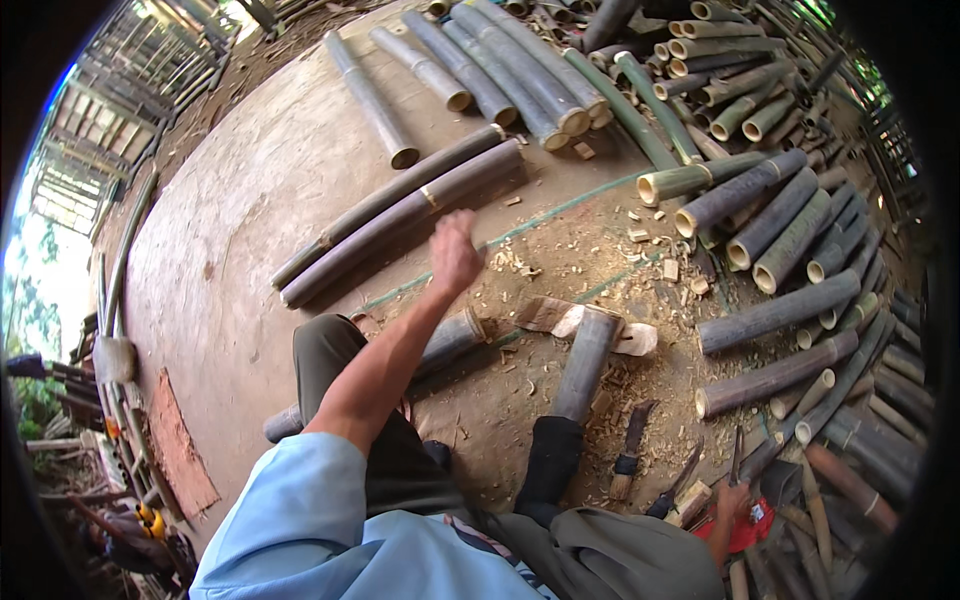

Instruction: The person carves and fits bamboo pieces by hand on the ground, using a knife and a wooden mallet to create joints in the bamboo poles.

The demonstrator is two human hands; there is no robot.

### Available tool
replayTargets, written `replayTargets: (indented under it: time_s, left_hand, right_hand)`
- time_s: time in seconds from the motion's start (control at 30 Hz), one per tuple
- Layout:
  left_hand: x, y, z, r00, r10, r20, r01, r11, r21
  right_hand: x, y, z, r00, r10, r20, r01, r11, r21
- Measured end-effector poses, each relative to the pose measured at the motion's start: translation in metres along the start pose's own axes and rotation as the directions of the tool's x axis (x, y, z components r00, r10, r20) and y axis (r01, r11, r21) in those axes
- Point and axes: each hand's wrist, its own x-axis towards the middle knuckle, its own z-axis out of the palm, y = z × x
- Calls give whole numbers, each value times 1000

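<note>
My left hand (456, 250) reaches forward past my knee, its fingers curled in. It is beside a long dark bamboo pole (400, 222) that lies parallel to another bamboo pole (385, 200); whatever the fingers hold, if anything, is hidden. At the lower right, my right hand (733, 497) is closed around a thin, dark, upright tool (738, 455), too small to name, next to a red cloth-like thing (752, 528). A short bamboo piece (588, 362) stands between my legs, its far end by a pale wood scrap (638, 340). Another bamboo piece (455, 338) is partly behind my left forearm.
A brush-like tool with a dark blade (630, 455) and a knife (680, 480) lie near my right leg. Wood shavings (640, 270) cover the ground ahead. Cut bamboo is piled high along the right (780, 320); several long poles (500, 75) lie at the back. A reddish board (180, 445) lies left.
</note>
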Motion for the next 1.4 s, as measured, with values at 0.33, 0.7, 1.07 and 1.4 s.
replayTargets:
  time_s: [0.33,0.7,1.07,1.4]
  left_hand:
    - [12,-74,-34,953,-296,-55,292,861,415]
    - [18,-127,-26,968,-209,138,165,947,276]
    - [57,-32,-82,952,-58,300,137,959,-249]
    - [3,100,-69,929,-28,370,333,497,-801]
  right_hand:
    - [-55,42,40,973,-152,171,-62,544,837]
    - [-196,-120,33,857,-475,198,88,516,852]
    - [-203,-166,33,864,-498,-80,388,557,734]
    - [-207,-280,-28,707,-609,-359,681,449,579]
